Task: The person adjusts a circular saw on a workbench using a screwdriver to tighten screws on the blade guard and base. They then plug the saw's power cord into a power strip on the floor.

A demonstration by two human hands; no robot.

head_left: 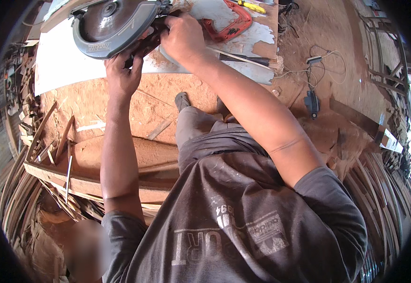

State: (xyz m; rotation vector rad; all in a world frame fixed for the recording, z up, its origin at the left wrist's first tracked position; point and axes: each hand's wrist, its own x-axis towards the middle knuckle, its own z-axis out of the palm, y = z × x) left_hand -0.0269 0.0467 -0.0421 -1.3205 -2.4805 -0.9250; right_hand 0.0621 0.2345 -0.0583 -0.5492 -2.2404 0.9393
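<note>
The saw (pixel 123 37) sat on the white board (pixel 57 75), its blade (pixel 104 26) in place. The left hand (pixel 124 70) held its near side; the right hand (pixel 183 40) bent over its dark body (pixel 150 43), its grip hard to make out. The red shell (pixel 237 31) lay apart, seemingly yet to be fitted

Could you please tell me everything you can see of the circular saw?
The circular saw shows a round, dark, metallic-looking blade with a pale hub, and a curved grey guard around its near side. It lies blade face up over the white work surface, partly cut off by the upper edge. The left hand and right hand are at its dark, partly reddish body; their exact grip is hidden.
</note>
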